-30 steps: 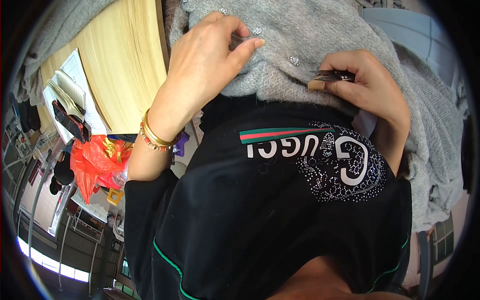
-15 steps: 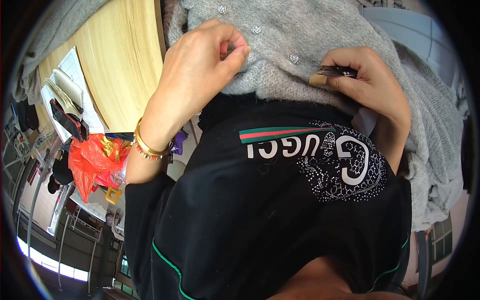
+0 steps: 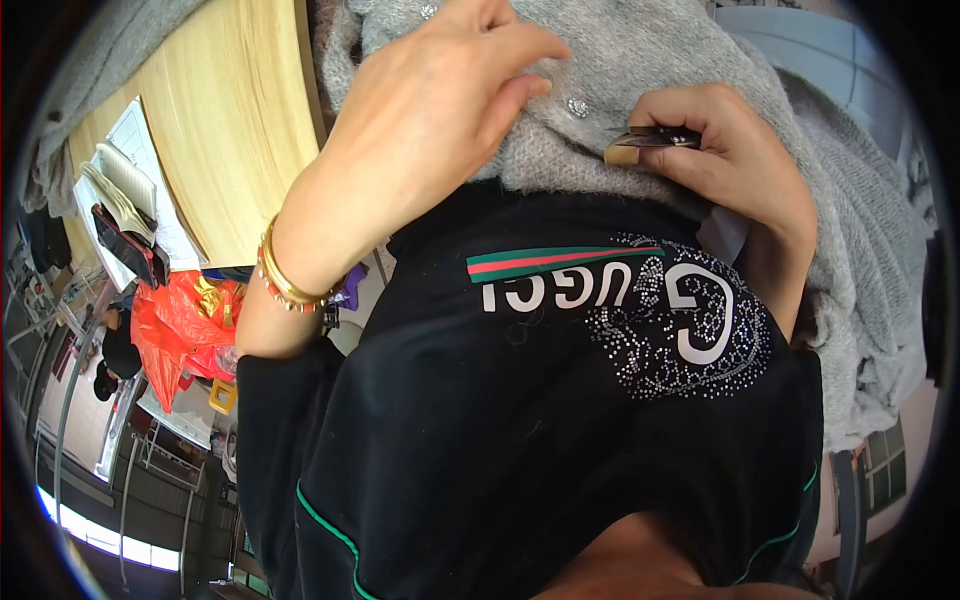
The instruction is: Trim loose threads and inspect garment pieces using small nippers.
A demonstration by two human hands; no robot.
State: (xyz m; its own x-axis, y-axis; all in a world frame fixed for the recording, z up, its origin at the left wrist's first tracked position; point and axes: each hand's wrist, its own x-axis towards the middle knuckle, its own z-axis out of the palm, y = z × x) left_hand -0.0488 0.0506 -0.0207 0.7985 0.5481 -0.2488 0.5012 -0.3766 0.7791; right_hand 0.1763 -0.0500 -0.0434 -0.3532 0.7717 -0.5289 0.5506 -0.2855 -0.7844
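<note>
A fuzzy grey knit garment [image 3: 690,50] lies across my lap, with sparkling round buttons [image 3: 577,107] on it. My left hand [image 3: 440,95], gold bracelets at its wrist, hovers over the garment with thumb and forefinger apart. Nothing shows between those fingers; the others are partly hidden. My right hand [image 3: 725,150] is closed round small dark metal thread snips [image 3: 665,138], their blades pointing left, just above the garment's near edge. Something tan covers the tip of my right thumb.
To the left is a light wooden table [image 3: 235,110] with an open notebook [image 3: 125,185], papers and a dark phone-like object [image 3: 130,245]. A red plastic bag [image 3: 170,325] hangs beside it. More grey knit fabric [image 3: 870,300] drapes down on the right.
My left hand has moved nearer and slightly right, its thumb and forefinger going from pinched to spread apart. The right hand keeps the snips in nearly the same place.
</note>
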